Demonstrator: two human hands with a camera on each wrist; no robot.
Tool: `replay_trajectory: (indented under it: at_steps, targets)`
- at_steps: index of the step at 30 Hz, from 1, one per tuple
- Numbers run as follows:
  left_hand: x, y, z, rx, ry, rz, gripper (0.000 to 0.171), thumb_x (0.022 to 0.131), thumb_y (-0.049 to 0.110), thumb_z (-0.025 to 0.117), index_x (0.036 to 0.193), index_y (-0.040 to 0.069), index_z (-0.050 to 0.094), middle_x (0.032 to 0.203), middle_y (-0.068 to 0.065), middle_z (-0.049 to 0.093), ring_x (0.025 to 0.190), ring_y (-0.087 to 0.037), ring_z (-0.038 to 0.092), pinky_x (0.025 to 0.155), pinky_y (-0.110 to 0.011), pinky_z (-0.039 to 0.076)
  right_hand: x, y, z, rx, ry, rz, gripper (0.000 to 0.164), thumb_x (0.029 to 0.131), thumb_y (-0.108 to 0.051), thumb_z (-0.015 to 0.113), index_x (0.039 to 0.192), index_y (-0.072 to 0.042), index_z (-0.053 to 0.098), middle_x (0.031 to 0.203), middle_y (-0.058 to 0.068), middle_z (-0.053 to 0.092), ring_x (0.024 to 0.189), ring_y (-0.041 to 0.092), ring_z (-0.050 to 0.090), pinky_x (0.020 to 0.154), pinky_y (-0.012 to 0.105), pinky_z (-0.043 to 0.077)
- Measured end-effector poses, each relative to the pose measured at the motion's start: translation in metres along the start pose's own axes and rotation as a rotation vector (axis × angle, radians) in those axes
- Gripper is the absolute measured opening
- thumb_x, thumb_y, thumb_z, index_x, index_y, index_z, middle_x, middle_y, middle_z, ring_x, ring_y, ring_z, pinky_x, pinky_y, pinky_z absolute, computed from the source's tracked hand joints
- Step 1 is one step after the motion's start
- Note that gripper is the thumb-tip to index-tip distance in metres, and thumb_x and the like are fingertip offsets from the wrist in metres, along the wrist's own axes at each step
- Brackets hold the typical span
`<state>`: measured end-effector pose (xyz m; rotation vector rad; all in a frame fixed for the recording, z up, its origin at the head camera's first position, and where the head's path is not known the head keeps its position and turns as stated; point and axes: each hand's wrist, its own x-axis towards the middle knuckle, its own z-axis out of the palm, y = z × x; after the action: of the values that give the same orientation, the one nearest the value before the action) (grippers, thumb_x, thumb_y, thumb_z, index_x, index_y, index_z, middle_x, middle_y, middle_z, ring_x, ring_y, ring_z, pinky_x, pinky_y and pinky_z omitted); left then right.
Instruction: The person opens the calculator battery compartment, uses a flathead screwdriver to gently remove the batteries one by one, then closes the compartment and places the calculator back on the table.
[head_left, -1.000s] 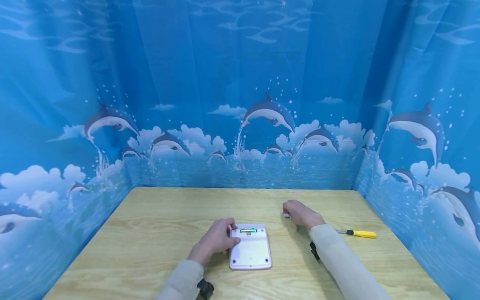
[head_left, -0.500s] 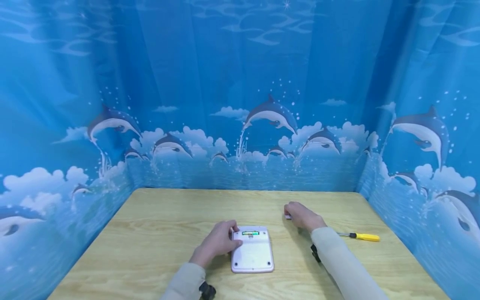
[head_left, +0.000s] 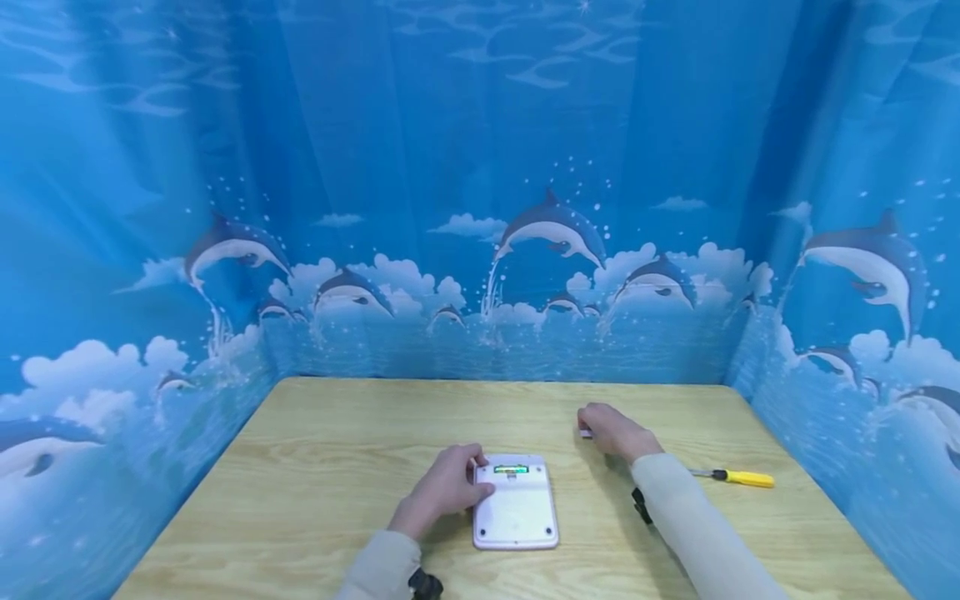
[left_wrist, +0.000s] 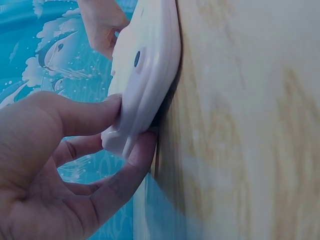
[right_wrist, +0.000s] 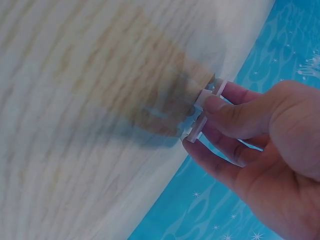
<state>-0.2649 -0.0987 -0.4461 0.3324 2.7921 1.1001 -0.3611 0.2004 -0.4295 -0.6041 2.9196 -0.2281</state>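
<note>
A white flat device (head_left: 517, 512) lies underside up on the table, dark round feet or screws at its corners. Near its far edge is an uncovered battery slot (head_left: 512, 469) with something shiny green in it. My left hand (head_left: 447, 482) grips the device's left side; in the left wrist view the thumb (left_wrist: 92, 112) lies on the upper face and fingers reach beneath the edge. To the far right, my right hand (head_left: 613, 431) pinches a small white battery cover (right_wrist: 196, 127) between thumb and fingers, close to the tabletop.
A screwdriver (head_left: 748, 479) with a yellow handle lies on the wooden table (head_left: 337, 467), right of the right forearm. A blue dolphin-print curtain (head_left: 465, 167) hangs behind the table and along both sides.
Everything has shifted slightly right and down in the head view, as the camera turned a little. Both hands keep their holds on the device and the battery cover.
</note>
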Motion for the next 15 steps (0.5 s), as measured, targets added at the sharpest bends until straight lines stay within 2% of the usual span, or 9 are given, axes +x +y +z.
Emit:
replay_trajectory:
  at_steps: [4, 9, 15]
  targets:
    - [-0.0016, -0.0003, 0.0036, -0.014, 0.002, -0.002, 0.026, 0.086, 0.017, 0.083, 0.105, 0.013, 0.066, 0.088, -0.003, 0.06, 0.072, -0.016, 0.057, 0.059, -0.027, 0.049, -0.0005, 0.0022, 0.002, 0.002, 0.005, 0.009, 0.021, 0.095, 0.01, 0.06, 0.103, -0.008, 0.066, 0.1, 0.006, 0.066, 0.09, 0.019, 0.06, 0.086, 0.041, 0.055]
    - [-0.0031, -0.0023, 0.0081, -0.012, 0.007, -0.022, 0.026, 0.085, 0.018, 0.084, 0.104, 0.014, 0.066, 0.091, -0.002, 0.061, 0.074, -0.015, 0.057, 0.06, -0.027, 0.05, -0.0021, 0.004, 0.006, 0.006, 0.01, -0.019, 0.018, 0.097, 0.009, 0.059, 0.098, -0.007, 0.065, 0.095, 0.005, 0.065, 0.085, 0.017, 0.056, 0.081, 0.04, 0.053]
    - [0.0001, -0.0002, 0.0028, 0.016, 0.015, -0.013, 0.026, 0.086, 0.019, 0.084, 0.105, 0.014, 0.067, 0.088, -0.001, 0.06, 0.074, -0.015, 0.056, 0.061, -0.028, 0.048, 0.001, 0.0052, 0.0035, -0.006, 0.025, -0.022, 0.019, 0.095, 0.01, 0.061, 0.103, -0.007, 0.066, 0.098, 0.006, 0.066, 0.091, 0.02, 0.061, 0.085, 0.042, 0.056]
